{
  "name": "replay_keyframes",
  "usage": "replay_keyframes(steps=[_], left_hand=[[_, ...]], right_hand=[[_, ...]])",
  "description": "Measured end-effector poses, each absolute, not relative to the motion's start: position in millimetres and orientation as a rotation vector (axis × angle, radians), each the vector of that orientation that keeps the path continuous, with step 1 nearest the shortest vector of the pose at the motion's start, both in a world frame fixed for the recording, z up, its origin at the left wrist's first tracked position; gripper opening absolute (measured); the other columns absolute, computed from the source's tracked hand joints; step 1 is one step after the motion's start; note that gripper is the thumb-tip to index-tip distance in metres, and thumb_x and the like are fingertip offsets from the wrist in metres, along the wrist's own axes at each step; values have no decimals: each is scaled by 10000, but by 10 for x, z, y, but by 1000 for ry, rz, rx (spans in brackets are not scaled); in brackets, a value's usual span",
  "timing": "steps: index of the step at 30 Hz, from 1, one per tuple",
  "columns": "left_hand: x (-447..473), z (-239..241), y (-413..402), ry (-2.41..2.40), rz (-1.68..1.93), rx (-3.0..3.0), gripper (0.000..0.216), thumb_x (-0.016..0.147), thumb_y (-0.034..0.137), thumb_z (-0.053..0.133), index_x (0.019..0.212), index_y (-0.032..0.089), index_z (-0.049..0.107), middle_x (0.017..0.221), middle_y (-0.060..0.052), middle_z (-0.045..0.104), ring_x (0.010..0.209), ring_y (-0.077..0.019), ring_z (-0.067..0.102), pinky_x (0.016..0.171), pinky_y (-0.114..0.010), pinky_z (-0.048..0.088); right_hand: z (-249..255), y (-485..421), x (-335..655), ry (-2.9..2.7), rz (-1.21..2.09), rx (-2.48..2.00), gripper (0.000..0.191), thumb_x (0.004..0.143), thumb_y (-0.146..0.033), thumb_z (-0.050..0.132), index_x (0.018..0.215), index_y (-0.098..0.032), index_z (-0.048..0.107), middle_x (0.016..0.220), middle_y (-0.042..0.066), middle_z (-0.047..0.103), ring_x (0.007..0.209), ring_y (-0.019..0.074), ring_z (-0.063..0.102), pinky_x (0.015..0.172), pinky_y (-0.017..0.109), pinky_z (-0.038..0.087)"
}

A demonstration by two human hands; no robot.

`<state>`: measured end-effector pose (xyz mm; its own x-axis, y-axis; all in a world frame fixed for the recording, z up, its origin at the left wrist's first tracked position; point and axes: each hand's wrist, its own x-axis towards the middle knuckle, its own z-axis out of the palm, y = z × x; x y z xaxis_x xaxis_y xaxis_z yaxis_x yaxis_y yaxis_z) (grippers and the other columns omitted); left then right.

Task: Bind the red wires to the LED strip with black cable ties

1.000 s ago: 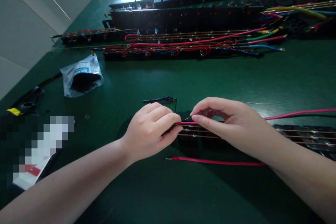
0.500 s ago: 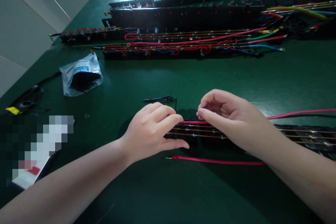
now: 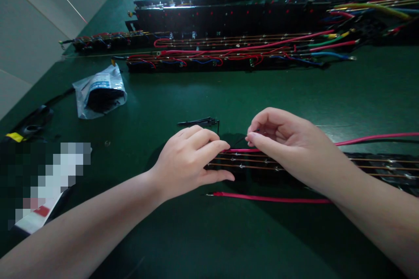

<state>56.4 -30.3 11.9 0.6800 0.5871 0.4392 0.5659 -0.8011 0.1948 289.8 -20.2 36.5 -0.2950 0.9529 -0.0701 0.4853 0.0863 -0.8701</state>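
Observation:
My left hand (image 3: 190, 161) rests with curled fingers on the left end of a long black strip of parts (image 3: 376, 170) crossed by thin copper wires, and presses a red wire (image 3: 376, 138) against it. My right hand (image 3: 284, 144) is pinched just to the right, holding a thin black cable tie (image 3: 238, 141) that runs down to the red wire. A second red wire (image 3: 271, 199) lies loose on the mat in front of the strip. A small bundle of black cable ties (image 3: 198, 122) lies just beyond my left hand.
A silver bag of black ties (image 3: 98, 93) lies at the left on the green mat (image 3: 229, 100). Several long wired strips (image 3: 229, 54) run across the back. Black cables and a yellow-tagged tool (image 3: 26, 128) sit at the far left, above a blurred patch.
My right hand has lifted and drawn back to the right, pulling the black tie up from the red wire. My left thumb has slid out along the strip.

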Motion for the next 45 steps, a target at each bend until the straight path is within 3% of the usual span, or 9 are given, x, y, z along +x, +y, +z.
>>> replay_keyframes(steps=[16,24,31,34,40,45], left_hand=[[614,205,-382,1078,511,2980,309,931,421,531,1039,150,634,988,-73,671,856,-221,594,726,-364,467],[630,281,-411,1146,323,3015,253,879,367,506,981,168,624,983,-62,676,853,-236,603,735,-399,459],[633,217,-448,1151,408,3032,372,997,486,465,1120,169,618,1019,-66,674,900,-235,605,754,-393,446],[633,212,-456,1228,441,3052,332,999,448,475,1140,192,635,991,-56,677,930,-250,598,826,-435,434],[630,224,-436,1386,487,3005,246,905,380,535,973,183,667,1018,-86,680,1011,-292,590,937,-499,403],[614,192,-412,1254,517,2953,302,935,355,521,1126,155,644,1091,-95,673,1000,-269,590,915,-468,429]], right_hand=[[484,-289,2853,-1889,1041,-1306,116,862,-355,614,840,-242,630,802,12,694,692,181,661,631,326,530],[505,-297,2896,-1900,855,-1346,86,875,-357,599,831,-284,604,813,23,703,713,230,668,580,373,495],[423,-192,2958,-1854,943,-1344,114,884,-387,605,848,-281,585,858,19,734,727,223,687,613,368,517],[420,-167,2958,-1986,838,-1415,111,901,-358,548,852,-258,551,825,33,720,709,223,675,578,349,474],[415,-180,2938,-2118,841,-1474,108,933,-309,467,862,-238,507,713,16,665,578,178,603,500,300,386],[412,-189,2939,-2114,820,-1468,110,937,-313,466,867,-236,504,712,15,661,574,174,602,503,295,386]])
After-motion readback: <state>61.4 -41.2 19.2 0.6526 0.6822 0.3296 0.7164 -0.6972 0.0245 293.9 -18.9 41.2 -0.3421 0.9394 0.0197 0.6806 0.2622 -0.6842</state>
